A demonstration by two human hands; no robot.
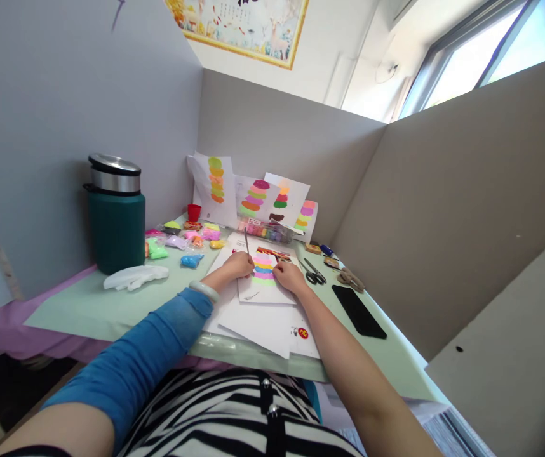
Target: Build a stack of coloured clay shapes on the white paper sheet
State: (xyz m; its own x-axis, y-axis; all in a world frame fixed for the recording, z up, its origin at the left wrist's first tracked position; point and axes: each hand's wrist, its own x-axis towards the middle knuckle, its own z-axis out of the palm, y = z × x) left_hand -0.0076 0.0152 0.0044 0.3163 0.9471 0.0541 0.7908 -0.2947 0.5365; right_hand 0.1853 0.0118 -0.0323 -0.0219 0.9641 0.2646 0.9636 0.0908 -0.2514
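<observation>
1. Well left of the left hand stand a dark green flask (pixel 117 222) and, nearer that hand, a limp white glove (pixel 136 277); small bright packets (pixel 177 242) lie beyond the glove.
2. The left hand (pixel 240 264) is curled around a thin upright tool (pixel 246 241), at the left side of a coloured stack (pixel 263 267) on a white sheet (pixel 267 293).
3. The stack lies between both hands, banded pink, yellow, blue, purple and green.
4. The right hand (pixel 288 277) bends its fingers at the stack's right side; whether they grip anything, I cannot tell.
5. Just right of it lie black scissors (pixel 314 274), then a black slab (pixel 359 311).
6. Fingers hide the tool's lower end; the frame's bottom crops both arms.
</observation>
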